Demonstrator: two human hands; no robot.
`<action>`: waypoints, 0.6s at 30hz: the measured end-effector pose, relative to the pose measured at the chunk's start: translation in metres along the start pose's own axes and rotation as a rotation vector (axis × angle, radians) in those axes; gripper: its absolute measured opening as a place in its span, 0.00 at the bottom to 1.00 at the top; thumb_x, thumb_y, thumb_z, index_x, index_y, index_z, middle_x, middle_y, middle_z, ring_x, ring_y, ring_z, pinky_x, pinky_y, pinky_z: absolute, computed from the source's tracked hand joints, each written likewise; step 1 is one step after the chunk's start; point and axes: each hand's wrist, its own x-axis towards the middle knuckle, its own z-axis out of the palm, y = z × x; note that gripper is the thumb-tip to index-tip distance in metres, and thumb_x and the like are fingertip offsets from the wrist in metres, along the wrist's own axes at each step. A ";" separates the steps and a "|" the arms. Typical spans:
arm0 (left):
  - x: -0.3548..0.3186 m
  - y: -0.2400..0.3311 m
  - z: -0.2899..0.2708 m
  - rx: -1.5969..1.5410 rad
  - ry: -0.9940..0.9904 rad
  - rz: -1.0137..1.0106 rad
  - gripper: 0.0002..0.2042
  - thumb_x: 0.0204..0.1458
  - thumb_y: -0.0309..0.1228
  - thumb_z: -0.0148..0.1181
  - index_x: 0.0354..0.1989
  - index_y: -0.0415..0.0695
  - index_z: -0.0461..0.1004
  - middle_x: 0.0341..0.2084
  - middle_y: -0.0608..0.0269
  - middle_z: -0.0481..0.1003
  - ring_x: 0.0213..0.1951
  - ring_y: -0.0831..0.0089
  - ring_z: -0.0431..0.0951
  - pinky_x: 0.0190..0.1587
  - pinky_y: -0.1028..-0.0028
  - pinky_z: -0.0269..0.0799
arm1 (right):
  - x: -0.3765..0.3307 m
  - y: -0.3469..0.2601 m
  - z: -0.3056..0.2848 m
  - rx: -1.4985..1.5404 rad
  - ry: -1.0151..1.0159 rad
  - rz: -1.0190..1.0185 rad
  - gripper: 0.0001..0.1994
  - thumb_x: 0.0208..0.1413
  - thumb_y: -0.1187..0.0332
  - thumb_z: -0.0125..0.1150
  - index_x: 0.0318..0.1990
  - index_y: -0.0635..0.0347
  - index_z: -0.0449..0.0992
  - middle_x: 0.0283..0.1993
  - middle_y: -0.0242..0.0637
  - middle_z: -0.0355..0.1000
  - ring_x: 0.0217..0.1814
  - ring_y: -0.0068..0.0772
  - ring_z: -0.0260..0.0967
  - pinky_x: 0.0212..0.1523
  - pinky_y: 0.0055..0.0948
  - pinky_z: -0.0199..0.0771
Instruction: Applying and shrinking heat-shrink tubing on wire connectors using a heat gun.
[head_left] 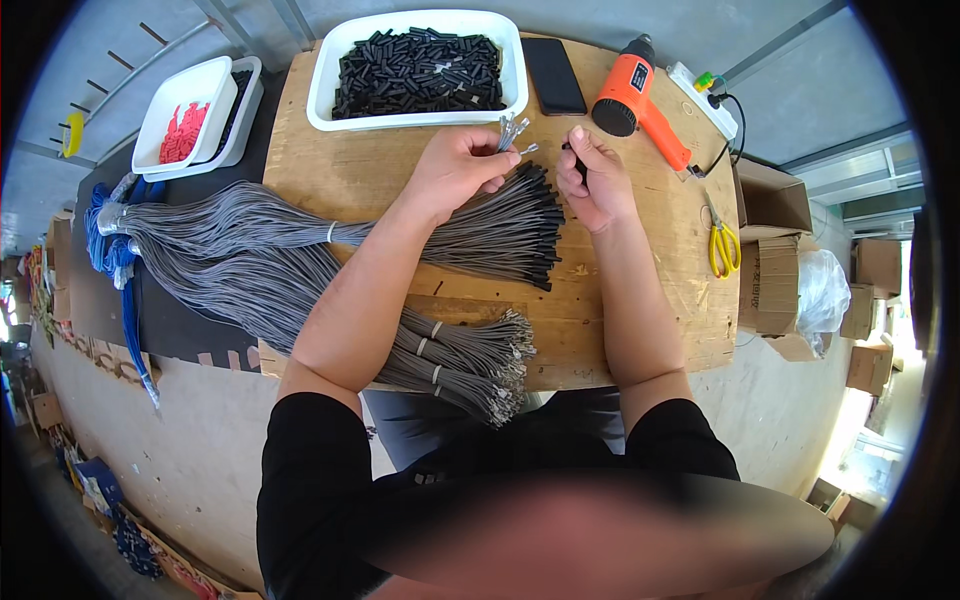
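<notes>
Left hand (458, 170) over far middle of table (640, 330), fingers pinching a few grey wires (513, 133) with bare metal tips pointing far-right. Right hand (592, 180) just right of it, fingers pressed together on a small black sleeve (568, 149), mostly hidden. Hands near each other, not touching.

Under left hand: bundle (500, 235) of grey wires with black-sleeved ends, lying across table, ends fanned toward right. Nearer edge: bare-tipped bundles (470, 365), banded, tips overhanging near edge. Long grey wire tails (230, 250) running off left, blue wires (110, 250) at far left.

Far side: white tray (318, 90) full of black sleeves, just beyond hands. Phone (553, 75) right of tray, orange heat gun (635, 100) right of phone, power strip (705, 100) beyond it. Yellow scissors (722, 245) at right edge. Far left, off table: smaller white tray (165, 120) holding red pieces.
</notes>
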 end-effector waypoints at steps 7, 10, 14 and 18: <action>-0.001 0.007 0.001 -0.056 0.009 -0.052 0.05 0.57 0.25 0.65 0.38 0.36 0.79 0.25 0.67 0.75 0.26 0.80 0.73 0.32 0.78 0.71 | -0.008 -0.001 0.017 -0.233 -0.071 -0.105 0.06 0.64 0.74 0.61 0.45 0.65 0.79 0.37 0.37 0.79 0.25 0.13 0.59 0.22 0.13 0.54; -0.002 0.008 0.000 -0.063 0.008 -0.050 0.05 0.57 0.25 0.65 0.38 0.36 0.79 0.25 0.68 0.75 0.26 0.80 0.73 0.32 0.78 0.70 | -0.008 0.002 0.018 -0.317 -0.076 -0.159 0.07 0.63 0.76 0.62 0.47 0.66 0.79 0.39 0.38 0.80 0.25 0.12 0.59 0.24 0.14 0.55; -0.001 0.007 0.000 -0.057 0.004 -0.040 0.05 0.57 0.25 0.65 0.38 0.36 0.80 0.25 0.68 0.75 0.27 0.80 0.73 0.32 0.78 0.70 | -0.009 0.003 0.019 -0.377 -0.076 -0.188 0.08 0.62 0.77 0.63 0.47 0.65 0.78 0.39 0.39 0.81 0.25 0.12 0.59 0.26 0.15 0.57; -0.002 0.007 0.000 -0.053 -0.002 -0.036 0.05 0.57 0.25 0.65 0.38 0.36 0.80 0.24 0.68 0.75 0.26 0.80 0.73 0.32 0.78 0.70 | -0.010 0.004 0.023 -0.397 -0.079 -0.195 0.08 0.62 0.76 0.63 0.48 0.66 0.79 0.40 0.40 0.81 0.25 0.12 0.59 0.25 0.15 0.56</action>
